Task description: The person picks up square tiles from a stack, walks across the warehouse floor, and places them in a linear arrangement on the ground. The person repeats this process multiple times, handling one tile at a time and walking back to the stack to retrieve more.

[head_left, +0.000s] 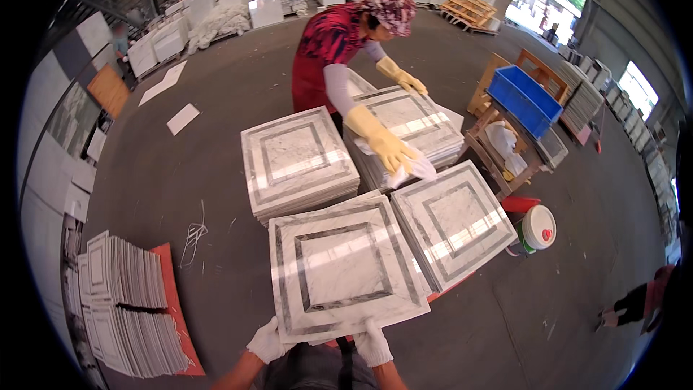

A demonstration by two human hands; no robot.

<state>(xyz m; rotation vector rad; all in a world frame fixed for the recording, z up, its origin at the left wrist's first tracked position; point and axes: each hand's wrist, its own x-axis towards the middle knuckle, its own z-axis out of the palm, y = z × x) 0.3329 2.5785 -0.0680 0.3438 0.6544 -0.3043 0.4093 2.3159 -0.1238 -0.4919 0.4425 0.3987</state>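
A square white marble tile (339,263) with a grey inlaid border lies in front of me, tilted slightly. My left hand (267,341), in a white glove, grips its near left corner. Along the near edge, my right hand (372,344), gloved the same way, closes on the tile; the fingers beneath are hidden. Stacks of matching tiles stand just beyond: a left stack (296,159), a right stack (455,224) and a far stack (411,119). A co-worker (317,79) in yellow gloves presses a white cloth (411,170) near the far stack's front corner.
On the right, a blue crate (525,101) sits on a wooden stand (516,173), with a white-lidded bucket (539,227) below. Tiles stand on edge on a red pallet (180,310) at the left. A loose strap (193,235) and white panels (182,119) lie on the floor.
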